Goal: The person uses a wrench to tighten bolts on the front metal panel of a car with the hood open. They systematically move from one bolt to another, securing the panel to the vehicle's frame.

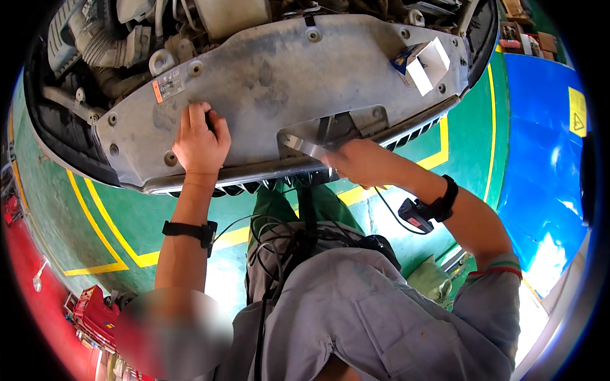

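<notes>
A wide grey plastic cover panel (267,82) spans the front of an open engine bay. My left hand (202,143) rests on its left half, fingers curled inward. Whatever those fingers may hold is hidden beneath them. Lower and to the right, my right hand (357,162) grips a shiny flat metal tool (306,147). The tool's far end points left over the recess (333,129) in the panel's front edge. An open box (424,65), white inside with a dark blue side, lies on the panel's right part.
Hoses and engine parts (114,47) crowd the bay beyond the panel. A grille (254,187) runs beneath the front edge. Black cables (270,247) hang by my waist. On the right stands a large blue surface (540,140); a red case (95,317) sits at lower left.
</notes>
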{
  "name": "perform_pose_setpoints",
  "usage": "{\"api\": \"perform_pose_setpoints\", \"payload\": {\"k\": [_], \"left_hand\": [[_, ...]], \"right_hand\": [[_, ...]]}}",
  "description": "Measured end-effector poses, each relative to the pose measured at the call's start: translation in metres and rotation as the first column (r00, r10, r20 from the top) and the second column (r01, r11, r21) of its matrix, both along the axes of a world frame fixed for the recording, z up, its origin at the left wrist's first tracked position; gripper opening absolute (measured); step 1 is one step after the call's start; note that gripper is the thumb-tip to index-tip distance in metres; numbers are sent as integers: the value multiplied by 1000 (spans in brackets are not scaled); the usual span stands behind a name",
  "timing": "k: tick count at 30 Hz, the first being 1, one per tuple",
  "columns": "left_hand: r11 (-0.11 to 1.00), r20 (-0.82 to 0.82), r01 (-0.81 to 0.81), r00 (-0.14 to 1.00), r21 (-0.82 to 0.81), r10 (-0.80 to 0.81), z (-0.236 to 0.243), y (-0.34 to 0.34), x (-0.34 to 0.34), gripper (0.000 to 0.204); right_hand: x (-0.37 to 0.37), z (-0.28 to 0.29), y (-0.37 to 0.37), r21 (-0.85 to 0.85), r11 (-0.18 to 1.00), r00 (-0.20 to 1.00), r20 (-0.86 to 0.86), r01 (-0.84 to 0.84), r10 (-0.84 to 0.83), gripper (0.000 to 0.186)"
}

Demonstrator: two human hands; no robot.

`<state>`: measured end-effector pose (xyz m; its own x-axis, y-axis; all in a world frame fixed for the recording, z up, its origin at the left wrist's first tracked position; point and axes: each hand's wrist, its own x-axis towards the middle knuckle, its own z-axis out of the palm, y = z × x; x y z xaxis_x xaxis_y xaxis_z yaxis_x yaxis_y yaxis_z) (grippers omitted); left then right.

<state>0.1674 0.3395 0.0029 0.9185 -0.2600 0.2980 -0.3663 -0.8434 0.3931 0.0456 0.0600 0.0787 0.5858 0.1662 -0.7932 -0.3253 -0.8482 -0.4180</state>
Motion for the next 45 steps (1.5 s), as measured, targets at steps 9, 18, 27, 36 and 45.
{"api": "perform_pose_setpoints", "payload": {"k": [9, 18, 27, 36, 45], "left_hand": [[999, 22, -30, 999, 16, 29, -2, -1, 2, 11], [1000, 16, 1, 1000, 11, -1, -1, 1, 0, 9], [999, -33, -14, 999, 32, 15, 0, 1, -1, 10], [1000, 14, -7, 1000, -15, 7, -4, 0, 1, 11], [1000, 20, -5, 1000, 3, 5, -2, 0, 1, 10]], "right_hand": [[22, 7, -9, -151, 972, 966, 156, -182, 206, 58], [16, -7, -16, -185, 960, 946, 211, -209, 246, 59], [7, -11, -18, -225, 944, 885, 348, -241, 309, 57], [-7, -14, -13, -318, 904, 790, 455, -286, 410, 56], [8, -11, -16, 176, 982, 998, -33, 67, -63, 59]]}}
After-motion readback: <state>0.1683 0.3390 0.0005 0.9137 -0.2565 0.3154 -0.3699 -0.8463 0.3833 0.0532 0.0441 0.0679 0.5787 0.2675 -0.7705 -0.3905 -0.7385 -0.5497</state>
